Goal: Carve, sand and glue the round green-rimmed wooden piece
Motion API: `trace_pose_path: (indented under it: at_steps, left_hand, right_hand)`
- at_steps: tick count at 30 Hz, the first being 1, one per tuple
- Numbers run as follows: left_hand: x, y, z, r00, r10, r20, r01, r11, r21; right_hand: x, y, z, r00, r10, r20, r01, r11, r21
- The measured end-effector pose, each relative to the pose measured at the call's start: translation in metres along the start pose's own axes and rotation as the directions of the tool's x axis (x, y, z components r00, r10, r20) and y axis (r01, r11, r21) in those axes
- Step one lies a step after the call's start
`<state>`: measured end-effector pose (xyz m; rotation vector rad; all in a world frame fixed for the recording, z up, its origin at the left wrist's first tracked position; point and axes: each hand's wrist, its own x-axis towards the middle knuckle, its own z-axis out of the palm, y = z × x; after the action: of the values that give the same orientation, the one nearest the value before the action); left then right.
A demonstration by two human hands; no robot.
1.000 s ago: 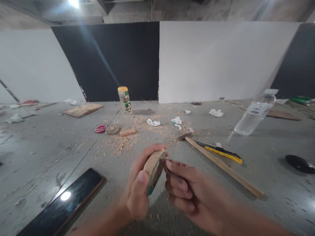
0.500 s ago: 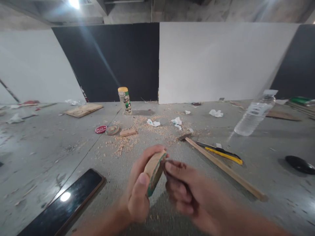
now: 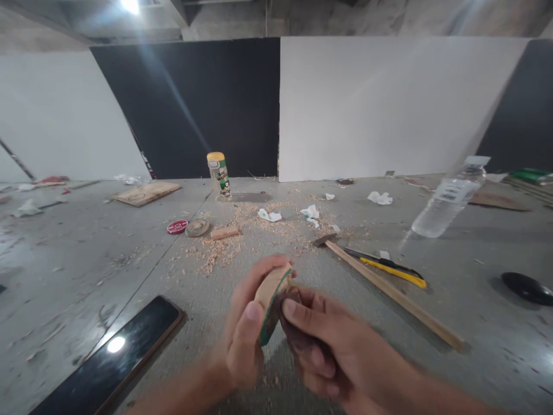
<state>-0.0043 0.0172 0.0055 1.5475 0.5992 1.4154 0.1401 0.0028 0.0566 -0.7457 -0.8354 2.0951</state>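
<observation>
A wood piece point(image 3: 270, 291) with a green edge is held between both hands over the grey surface point(image 3: 207, 340).
The left hand point(image 3: 247, 331) has its grip closed around the wood piece, thumb on the near side, fingers over the far end; the right hand's point(image 3: 330, 334) grip pinches a thin dark brown sheet point(image 3: 294, 335) against the edge facing it. A hammer point(image 3: 389, 288) and a yellow knife point(image 3: 395, 272) lie to the right, a phone point(image 3: 114, 357) to the left, with wood shavings point(image 3: 220, 252) beyond the hands.
</observation>
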Motion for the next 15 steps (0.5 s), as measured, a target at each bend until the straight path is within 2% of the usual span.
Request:
trace_pose_path:
  at_steps: [3, 7, 11, 13, 15]
  left_hand:
    - [-0.001, 0.000, 0.000, 1.000, 0.026, -0.011, -0.026, 1.000, 0.007]
    - [-0.001, 0.000, 0.001, 1.000, 0.014, -0.003, -0.014, 1.000, -0.013]
    - [0.008, 0.004, -0.001, 0.999, 0.025, -0.026, -0.024, 1.000, 0.017]
    - [0.018, 0.012, -0.007, 0.998, 0.048, -0.036, -0.046, 0.996, 0.071]
    - [0.030, 0.024, -0.016, 0.993, 0.105, -0.057, -0.090, 0.969, 0.232]
  right_hand:
    - [0.001, 0.001, 0.000, 0.999, -0.049, -0.010, 0.049, 0.998, -0.036]
    - [0.003, 0.002, -0.001, 0.999, -0.038, -0.001, 0.038, 0.997, -0.068]
    - [0.005, -0.008, -0.007, 0.988, -0.114, -0.104, 0.108, 0.992, -0.064]
    - [0.003, -0.019, -0.010, 0.979, -0.134, -0.155, 0.132, 0.991, -0.025]
    - [0.000, -0.031, -0.012, 0.957, -0.195, -0.216, 0.208, 0.977, 0.041]
